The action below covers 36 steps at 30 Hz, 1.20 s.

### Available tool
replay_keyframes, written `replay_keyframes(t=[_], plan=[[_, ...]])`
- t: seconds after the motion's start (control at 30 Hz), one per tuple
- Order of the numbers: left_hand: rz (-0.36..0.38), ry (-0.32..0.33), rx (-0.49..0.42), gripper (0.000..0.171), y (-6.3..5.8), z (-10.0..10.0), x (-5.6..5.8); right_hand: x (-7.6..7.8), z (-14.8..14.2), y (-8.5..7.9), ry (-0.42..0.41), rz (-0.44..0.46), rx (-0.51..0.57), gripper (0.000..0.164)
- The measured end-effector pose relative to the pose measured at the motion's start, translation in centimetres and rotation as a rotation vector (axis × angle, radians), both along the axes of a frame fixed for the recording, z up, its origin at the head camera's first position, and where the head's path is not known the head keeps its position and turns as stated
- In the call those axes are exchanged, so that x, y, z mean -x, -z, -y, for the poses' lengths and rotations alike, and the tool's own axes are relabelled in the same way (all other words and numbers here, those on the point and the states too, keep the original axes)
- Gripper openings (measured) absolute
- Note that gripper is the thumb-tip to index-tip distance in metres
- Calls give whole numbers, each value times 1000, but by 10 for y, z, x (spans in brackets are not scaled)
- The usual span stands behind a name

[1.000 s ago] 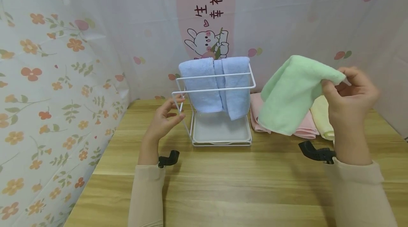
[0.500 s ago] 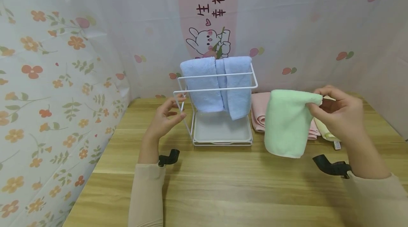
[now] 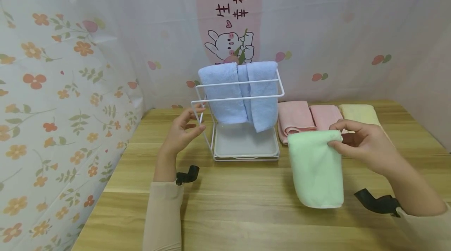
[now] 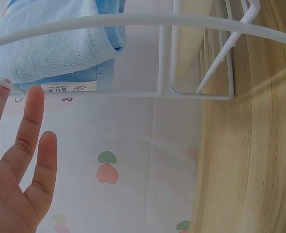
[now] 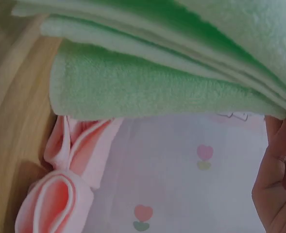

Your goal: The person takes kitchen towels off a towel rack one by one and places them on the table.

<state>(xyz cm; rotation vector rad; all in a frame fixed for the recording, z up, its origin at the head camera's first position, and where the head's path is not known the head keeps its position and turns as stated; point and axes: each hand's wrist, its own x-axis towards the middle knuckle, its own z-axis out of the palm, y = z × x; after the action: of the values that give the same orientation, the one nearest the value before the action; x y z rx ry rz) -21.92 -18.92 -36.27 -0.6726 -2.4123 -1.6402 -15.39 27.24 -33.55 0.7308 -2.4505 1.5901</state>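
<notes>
My left hand [image 3: 179,130] holds the side wire of a white wire towel rack [image 3: 239,97], its thumb in front and fingertips behind. In the left wrist view, several slightly bent fingers [image 4: 28,124] come up to that wire. Two folded light-blue towels [image 3: 222,102] hang over the rack's back rail. My right hand [image 3: 368,145] pinches the top right corner of a folded pale-green towel [image 3: 315,170] between thumb and fingers. The towel hangs down over the wooden table, to the right of the rack. Its stacked layers show in the right wrist view.
A shallow white tray [image 3: 246,141] forms the rack's base. To its right, two folded pink towels [image 3: 295,113] and a yellow towel [image 3: 358,113] lie in a row on the table [image 3: 225,212]. A patterned cloth [image 3: 327,24] hangs behind.
My right hand has brought the green towel down and nearer to me, and it now hangs straighter. More of the pink and yellow towels shows. The left hand stays at the rack.
</notes>
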Motion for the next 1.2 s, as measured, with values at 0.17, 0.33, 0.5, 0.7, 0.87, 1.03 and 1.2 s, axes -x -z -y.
replay_keyframes(t=[0.17,0.33,0.5,0.7,0.87,1.03,1.2], plan=[[-1,-3,-4,45,0,-1,0,-7,2,6,-117,38,43,35],[-3,-12,-10,45,0,0,-1,-5,6,13,-163,94,3,30],[-4,-7,-18,45,0,-1,-2,5,7,21,-80,163,-114,15],[10,-2,-19,44,0,-2,-3,24,2,34,0,278,-150,13],[14,5,-31,44,0,-3,-2,40,-3,48,45,301,-210,22],[9,5,-42,44,2,-3,-1,52,-4,57,66,201,-314,22],[3,4,-46,43,3,-4,-2,59,-2,60,72,80,-388,13]])
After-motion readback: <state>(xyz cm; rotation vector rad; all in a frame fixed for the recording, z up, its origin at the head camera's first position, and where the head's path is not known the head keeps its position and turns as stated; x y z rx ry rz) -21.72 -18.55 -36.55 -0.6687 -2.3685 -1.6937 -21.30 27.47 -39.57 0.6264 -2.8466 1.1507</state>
